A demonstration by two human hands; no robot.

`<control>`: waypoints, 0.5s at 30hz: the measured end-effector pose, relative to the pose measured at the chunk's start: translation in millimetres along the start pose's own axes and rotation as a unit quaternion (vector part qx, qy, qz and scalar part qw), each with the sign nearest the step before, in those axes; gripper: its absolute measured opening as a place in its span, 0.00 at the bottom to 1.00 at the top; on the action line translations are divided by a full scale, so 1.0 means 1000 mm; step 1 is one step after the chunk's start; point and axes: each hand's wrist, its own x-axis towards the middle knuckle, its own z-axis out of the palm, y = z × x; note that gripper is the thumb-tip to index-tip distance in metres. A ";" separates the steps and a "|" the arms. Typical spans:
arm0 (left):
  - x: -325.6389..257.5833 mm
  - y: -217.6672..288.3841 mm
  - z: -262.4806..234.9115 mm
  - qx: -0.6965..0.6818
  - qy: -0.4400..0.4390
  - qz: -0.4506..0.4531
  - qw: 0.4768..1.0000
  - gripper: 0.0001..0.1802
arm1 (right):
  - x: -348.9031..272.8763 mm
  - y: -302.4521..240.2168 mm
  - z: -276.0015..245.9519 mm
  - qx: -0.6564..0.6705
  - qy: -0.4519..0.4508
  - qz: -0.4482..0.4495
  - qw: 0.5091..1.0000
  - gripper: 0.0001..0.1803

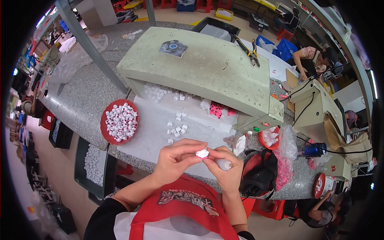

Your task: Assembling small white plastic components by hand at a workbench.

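Above the front edge of the bench, my left hand (175,161) pinches a small white piece with a pink underside (202,153) between thumb and fingers. My right hand (226,170) meets it from the other side, its thumb and fingertip at the piece. A small translucent squeeze bottle (224,164) is tucked in the right hand's curled fingers. Beyond my hands, several small white pieces (176,130) lie scattered on a white sheet (148,120). To the left stands a red bowl (105,134) heaped with white pieces showing pink marks.
A pale green metal housing (200,56) spans the bench, with pliers (249,52) on top. At right are a red bowl (262,138), a black bag (260,174) and a dark blue bottle (314,149). A green bin (82,172) stands lower left. Other people work at the right.
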 end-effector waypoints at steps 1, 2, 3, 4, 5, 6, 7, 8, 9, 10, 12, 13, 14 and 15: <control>-0.002 -0.001 0.005 0.048 0.025 0.055 0.997 0.14 | 0.001 -0.002 0.000 -0.023 0.003 -0.012 1.000 0.14; -0.002 -0.001 0.004 0.048 0.023 0.055 0.997 0.14 | 0.002 -0.003 0.000 -0.046 0.009 -0.025 0.999 0.15; -0.002 -0.002 0.003 0.079 0.010 0.067 0.995 0.14 | 0.002 -0.003 -0.001 -0.046 0.010 -0.024 0.999 0.15; -0.002 -0.003 0.003 0.111 -0.003 0.080 0.991 0.15 | 0.002 -0.002 -0.002 -0.056 0.008 -0.038 0.998 0.13; -0.002 -0.003 0.003 0.111 -0.003 0.080 0.991 0.15 | 0.002 -0.002 -0.002 -0.066 0.005 -0.051 0.996 0.11; -0.002 -0.003 0.004 0.118 0.001 0.085 0.989 0.14 | 0.003 -0.002 -0.002 -0.066 0.004 -0.051 0.997 0.11; -0.002 -0.004 0.005 0.124 0.004 0.090 0.988 0.14 | 0.002 -0.001 -0.002 -0.066 0.009 -0.056 0.996 0.11; -0.002 -0.004 0.006 0.125 0.005 0.090 0.988 0.14 | 0.002 -0.001 -0.001 -0.066 0.014 -0.061 0.996 0.11; -0.002 -0.005 0.008 0.120 0.016 0.094 0.988 0.14 | 0.002 0.001 -0.001 -0.065 0.012 -0.060 0.996 0.11; -0.003 -0.006 0.008 0.116 0.026 0.098 0.988 0.13 | 0.001 0.004 -0.001 -0.062 0.011 -0.061 0.996 0.11; -0.005 -0.009 0.005 0.102 0.022 0.085 0.991 0.13 | -0.001 0.007 0.000 -0.060 0.010 -0.062 0.996 0.10; -0.006 -0.011 0.003 0.088 0.017 0.072 0.993 0.13 | -0.002 0.008 0.003 -0.054 0.019 -0.049 0.997 0.11; -0.005 -0.013 0.003 0.089 0.018 0.071 0.993 0.13 | -0.002 0.008 0.004 -0.044 0.028 -0.036 0.998 0.11; -0.004 -0.015 0.003 0.070 0.022 0.042 0.996 0.13 | -0.002 0.009 0.004 -0.043 0.028 -0.035 0.998 0.11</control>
